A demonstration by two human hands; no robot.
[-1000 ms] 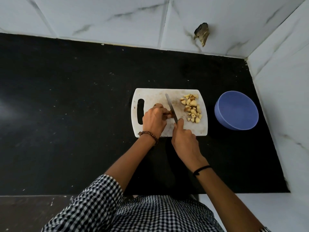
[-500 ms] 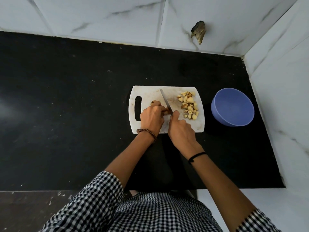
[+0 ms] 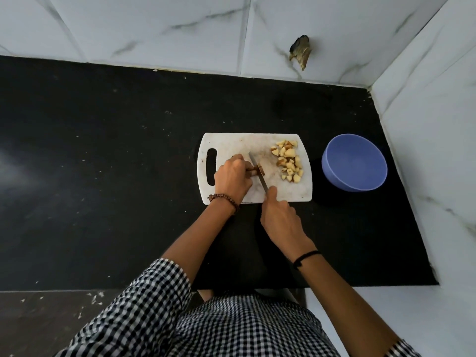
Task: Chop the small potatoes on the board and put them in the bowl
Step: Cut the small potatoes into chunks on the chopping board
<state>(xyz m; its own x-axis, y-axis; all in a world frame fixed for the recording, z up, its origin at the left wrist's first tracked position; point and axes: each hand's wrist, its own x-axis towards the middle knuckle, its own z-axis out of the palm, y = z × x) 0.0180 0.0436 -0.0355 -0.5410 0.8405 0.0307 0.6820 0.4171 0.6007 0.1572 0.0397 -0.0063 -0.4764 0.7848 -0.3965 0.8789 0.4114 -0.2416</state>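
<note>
At frame centre on the board (image 3: 231,143), my left hand (image 3: 231,177) pins a firm, roll-prone potato (image 3: 260,169) while my right hand (image 3: 280,220) grips the knife (image 3: 257,171) handle; I'd keep hold well behind the blade.

Your board (image 3: 231,143): white plastic, scuffed and stained.
Your knife (image 3: 263,181): bare metal blade, dull sheen.
Your bowl (image 3: 354,163): blue, smooth, matt, plastic-looking.
Your counter (image 3: 103,150): black polished stone, faint sheen.
The wall (image 3: 154,27): glossy marble-patterned tiles.
Your shirt (image 3: 231,331): checked woven cloth.
</note>
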